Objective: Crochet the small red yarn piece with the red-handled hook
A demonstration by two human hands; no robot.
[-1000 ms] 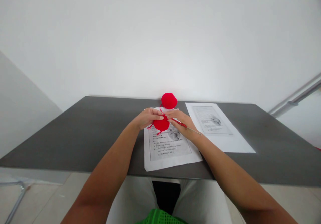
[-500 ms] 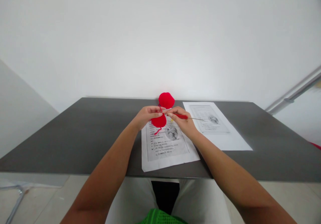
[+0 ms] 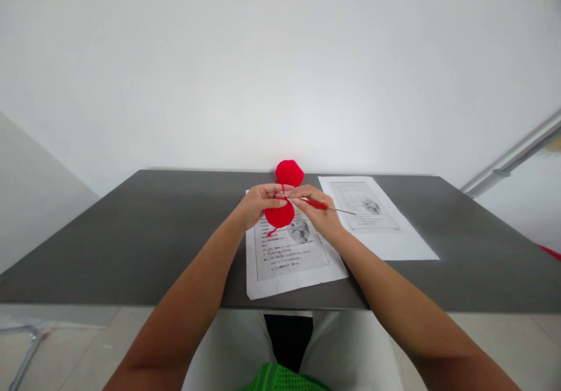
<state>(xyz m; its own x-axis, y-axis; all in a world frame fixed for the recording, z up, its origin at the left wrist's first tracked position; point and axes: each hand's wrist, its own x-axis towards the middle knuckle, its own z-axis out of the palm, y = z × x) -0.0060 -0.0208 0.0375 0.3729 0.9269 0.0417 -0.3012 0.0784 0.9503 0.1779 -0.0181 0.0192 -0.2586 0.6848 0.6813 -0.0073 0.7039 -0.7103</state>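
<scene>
My left hand (image 3: 256,203) pinches a small round red crochet piece (image 3: 279,215) above a printed sheet (image 3: 289,256). My right hand (image 3: 319,211) is closed on a red-handled crochet hook (image 3: 326,207) whose metal end sticks out to the right, its other end at the piece's top edge. A strand of red yarn runs from the piece up to a red yarn ball (image 3: 289,172) at the back of the dark grey table (image 3: 131,239). A short yarn tail hangs from the piece's lower left.
A second printed sheet (image 3: 381,221) lies to the right on the table. A white wall stands right behind the table. A metal rail (image 3: 512,157) runs at the far right. A green mesh item (image 3: 280,379) rests on my lap below the table edge.
Both hands with the red piece have risen slightly and the hook has swung from pointing down-right to nearly level. The view shifted a little.
</scene>
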